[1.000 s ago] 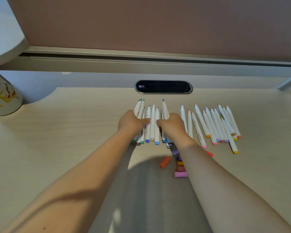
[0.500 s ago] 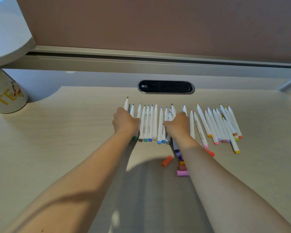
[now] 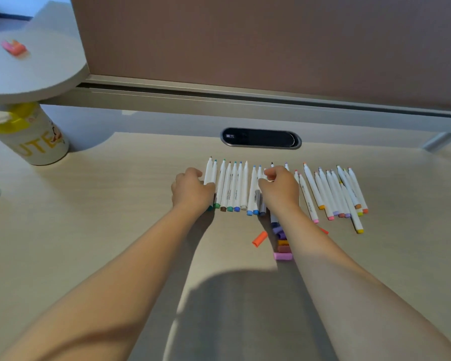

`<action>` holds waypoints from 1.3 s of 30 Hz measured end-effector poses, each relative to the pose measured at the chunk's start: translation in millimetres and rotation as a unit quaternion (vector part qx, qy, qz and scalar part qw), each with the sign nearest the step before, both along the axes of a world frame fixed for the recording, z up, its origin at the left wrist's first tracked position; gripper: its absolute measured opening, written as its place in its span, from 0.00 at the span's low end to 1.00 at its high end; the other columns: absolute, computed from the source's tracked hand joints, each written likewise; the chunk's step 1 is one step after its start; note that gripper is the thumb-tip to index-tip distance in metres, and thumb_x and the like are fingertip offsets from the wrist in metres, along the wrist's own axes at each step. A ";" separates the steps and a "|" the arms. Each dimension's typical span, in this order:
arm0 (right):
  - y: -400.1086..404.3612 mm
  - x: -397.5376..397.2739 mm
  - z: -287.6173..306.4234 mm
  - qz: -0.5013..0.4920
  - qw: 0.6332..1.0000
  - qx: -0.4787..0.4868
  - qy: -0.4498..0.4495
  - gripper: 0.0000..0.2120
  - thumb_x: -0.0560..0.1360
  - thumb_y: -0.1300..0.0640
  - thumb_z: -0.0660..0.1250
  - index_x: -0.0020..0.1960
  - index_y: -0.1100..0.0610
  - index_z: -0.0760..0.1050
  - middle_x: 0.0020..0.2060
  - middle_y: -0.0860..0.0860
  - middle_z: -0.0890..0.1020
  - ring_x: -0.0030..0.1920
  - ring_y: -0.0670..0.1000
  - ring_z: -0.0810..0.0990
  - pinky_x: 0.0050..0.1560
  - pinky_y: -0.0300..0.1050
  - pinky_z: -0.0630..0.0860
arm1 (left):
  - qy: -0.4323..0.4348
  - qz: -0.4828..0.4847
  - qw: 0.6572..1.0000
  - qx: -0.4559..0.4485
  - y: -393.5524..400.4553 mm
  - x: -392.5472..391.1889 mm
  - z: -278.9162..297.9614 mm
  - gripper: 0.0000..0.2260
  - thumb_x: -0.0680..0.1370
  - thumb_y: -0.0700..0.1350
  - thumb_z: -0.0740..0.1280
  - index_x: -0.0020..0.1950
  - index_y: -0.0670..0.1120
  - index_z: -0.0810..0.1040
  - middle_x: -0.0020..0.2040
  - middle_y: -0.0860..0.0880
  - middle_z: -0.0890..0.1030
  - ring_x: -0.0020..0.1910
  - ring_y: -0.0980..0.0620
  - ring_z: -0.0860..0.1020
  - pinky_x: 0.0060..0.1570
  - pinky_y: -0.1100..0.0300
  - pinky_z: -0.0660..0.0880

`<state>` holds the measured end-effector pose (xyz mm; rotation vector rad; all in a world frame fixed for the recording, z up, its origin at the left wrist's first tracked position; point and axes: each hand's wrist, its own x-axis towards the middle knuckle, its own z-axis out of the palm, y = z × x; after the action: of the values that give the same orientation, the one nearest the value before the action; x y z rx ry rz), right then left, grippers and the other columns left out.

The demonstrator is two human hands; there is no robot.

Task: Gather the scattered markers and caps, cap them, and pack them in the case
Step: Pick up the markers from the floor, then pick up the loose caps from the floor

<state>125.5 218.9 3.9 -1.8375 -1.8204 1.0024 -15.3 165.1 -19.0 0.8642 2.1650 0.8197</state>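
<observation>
Left fingers (image 3: 193, 175) curled, lying over the left end of the marker row, touching the outermost marker; I can't tell if they pinch it. Right fingers (image 3: 271, 174) curled tight over the row's middle, seem to pinch a marker tip, not sure. Left hand (image 3: 192, 190) and right hand (image 3: 280, 190) sit well apart.

Counts: nine or so white markers (image 3: 231, 187) show between the hands, side by side, tips away from me, all uncapped. Right group (image 3: 333, 191): I count about eleven, fanned and partly overlapping, one longest marker (image 3: 353, 209) sticking out toward me. More hidden under the right hand.

Caps: one orange cap (image 3: 259, 238) alone, a cluster of about five caps (image 3: 281, 243) by the right wrist, partly hidden. A red bit (image 3: 324, 231) peeks out right of the forearm. No case seen by me.

Room: counter (image 3: 115, 217) open left of the row and toward me; slot (image 3: 261, 137) just beyond the tips; cup (image 3: 34, 139) far left under a round shelf (image 3: 31, 71) holding a pink item (image 3: 14, 47).

Versus half a second back: hands have spread further apart, left hand slid to the row's end, more markers show uncovered, row flatter. View tilted up, shelf top now visible.
</observation>
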 end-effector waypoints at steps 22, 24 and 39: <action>-299.1 -177.7 69.3 0.530 0.831 -0.096 0.138 0.12 0.75 0.63 0.60 0.34 0.53 0.71 0.35 0.50 0.76 0.42 0.52 0.74 0.42 0.42 0.70 | -0.002 0.488 0.859 0.156 -393.7 -52.9 86.4 0.03 0.78 0.41 0.61 0.48 0.45 0.74 0.48 0.45 0.77 0.48 0.47 0.74 0.50 0.55 0.70; -345.5 -189.9 71.7 0.580 0.796 -0.103 0.139 0.08 0.76 0.63 0.60 0.39 0.56 0.73 0.36 0.50 0.76 0.42 0.51 0.74 0.38 0.40 0.69 | 0.010 0.545 0.823 0.160 -442.2 -50.1 85.7 0.03 0.78 0.40 0.61 0.48 0.45 0.74 0.47 0.45 0.77 0.47 0.48 0.74 0.48 0.56 0.70; -678.1 -246.1 -42.9 0.766 0.621 -0.165 0.010 0.13 0.76 0.64 0.61 0.34 0.52 0.70 0.31 0.48 0.73 0.33 0.46 0.70 0.36 0.40 0.68 | -0.056 0.774 0.618 0.123 -768.7 -17.7 -37.1 0.13 0.77 0.37 0.61 0.34 0.49 0.72 0.35 0.50 0.75 0.43 0.47 0.73 0.43 0.57 0.68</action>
<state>-120.6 -459.2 -39.0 0.2388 -3.1875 1.7982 -33.1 -603.6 -56.1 -1.3280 2.2797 1.8272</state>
